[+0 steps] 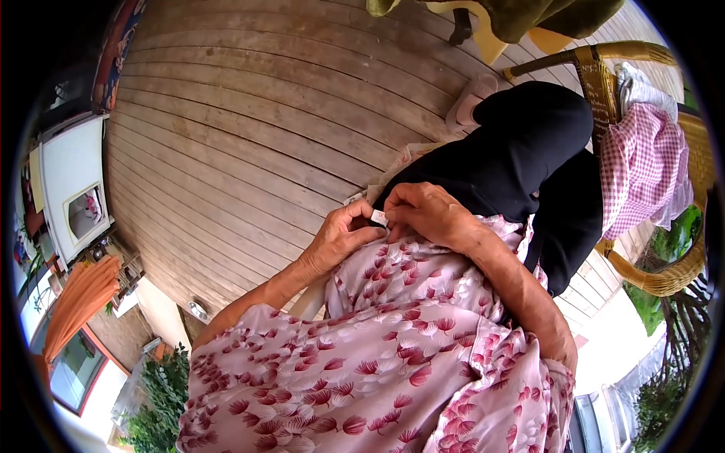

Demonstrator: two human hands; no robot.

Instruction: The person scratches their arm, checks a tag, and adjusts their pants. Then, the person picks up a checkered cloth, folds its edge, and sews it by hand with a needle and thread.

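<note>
My left hand (343,235) and my right hand (429,213) meet over my lap, with their fingertips almost touching. Between them shows a small white tag (380,217), perhaps a cloth label; its print is too small to read. The left thumb and forefinger pinch it from one side. My right fingers are closed at its other edge, and the cloth under them is partly hidden. Right below lies pink fabric (385,264) with dark red leaf-like prints, bunched on my lap. It matches the shirt (325,370) on my body. Black trousers (491,166) cover my legs.
A wicker chair (600,83) stands at right, with a pink checked cloth (642,162) over it. Olive-green cloth (521,19) hangs at the top. Wooden planks (242,128) form the floor. At left are a white cabinet (74,185) and an orange curtain (83,302).
</note>
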